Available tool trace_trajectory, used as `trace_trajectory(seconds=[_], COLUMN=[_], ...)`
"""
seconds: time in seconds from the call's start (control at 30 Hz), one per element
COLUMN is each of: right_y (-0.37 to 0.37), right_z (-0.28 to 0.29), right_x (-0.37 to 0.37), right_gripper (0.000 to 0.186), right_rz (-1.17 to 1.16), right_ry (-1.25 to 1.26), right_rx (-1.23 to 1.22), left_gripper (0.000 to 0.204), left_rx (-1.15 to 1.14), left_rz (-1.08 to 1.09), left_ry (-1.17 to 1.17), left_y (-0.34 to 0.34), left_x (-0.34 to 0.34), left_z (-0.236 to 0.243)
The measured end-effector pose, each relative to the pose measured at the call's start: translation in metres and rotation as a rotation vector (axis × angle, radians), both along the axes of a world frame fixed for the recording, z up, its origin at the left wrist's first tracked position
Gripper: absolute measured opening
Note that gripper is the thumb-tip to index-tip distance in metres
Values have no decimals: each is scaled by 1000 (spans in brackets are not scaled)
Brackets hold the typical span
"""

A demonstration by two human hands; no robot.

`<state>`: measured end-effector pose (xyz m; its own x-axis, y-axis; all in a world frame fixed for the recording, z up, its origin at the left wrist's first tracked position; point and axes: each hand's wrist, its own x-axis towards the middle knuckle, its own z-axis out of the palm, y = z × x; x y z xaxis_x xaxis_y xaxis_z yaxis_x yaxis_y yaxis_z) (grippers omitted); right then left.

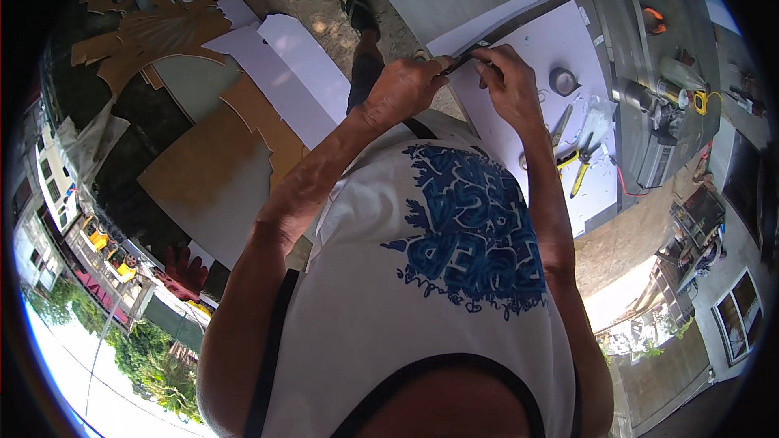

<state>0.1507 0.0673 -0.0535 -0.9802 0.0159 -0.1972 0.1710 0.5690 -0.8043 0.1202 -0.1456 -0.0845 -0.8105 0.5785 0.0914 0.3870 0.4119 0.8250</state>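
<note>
A long, dark, slightly curved strip [531,23] runs from my hands toward the far right, over the white sheet [507,101] on the table. My left hand [406,89] is closed around its near end. Bent at the fingers, my right hand [509,83] pinches the strip a little farther along, with its fingertips partly hidden. Near my right hand lie a grey tape roll [562,81], scissors-like metal snips [560,126] and yellow-handled pliers [581,172]. A crumpled clear plastic bag [598,118] rests beside them.
Cut brown boards [207,178] and white panels [304,61] lie to the left. A leg ends in a dark shoe [359,12] beyond my left hand. Toward the right are a silver metal-cased device [657,158] and a yellow tape measure [701,102]. A red glove [185,272] is at lower left.
</note>
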Motion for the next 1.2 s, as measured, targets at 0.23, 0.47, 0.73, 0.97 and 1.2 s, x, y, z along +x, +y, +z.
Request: trace_trajectory(seconds=[0.23,0.47,0.73,0.97,1.2], right_y=[-2,4,7,8,13], right_z=[6,14,4,12,2], right_x=[0,-5,1,1,3], right_gripper=[20,25,31,21,21], right_rz=[-49,48,26,-3,112], right_ry=[-66,-160,-87,-67,2], right_rx=[-26,-44,-74,-36,0], left_gripper=[38,41,33,38,30], left_rx=[-118,-215,-217,-432,-449], left_rz=[-185,-312,-450,-588,-670], left_ry=[146,205,380,465,549], left_y=[-4,-7,-9,-9,-1], left_x=[-12,-27,-40,-41,-44], left_z=[-5,-4,-3,9,6])
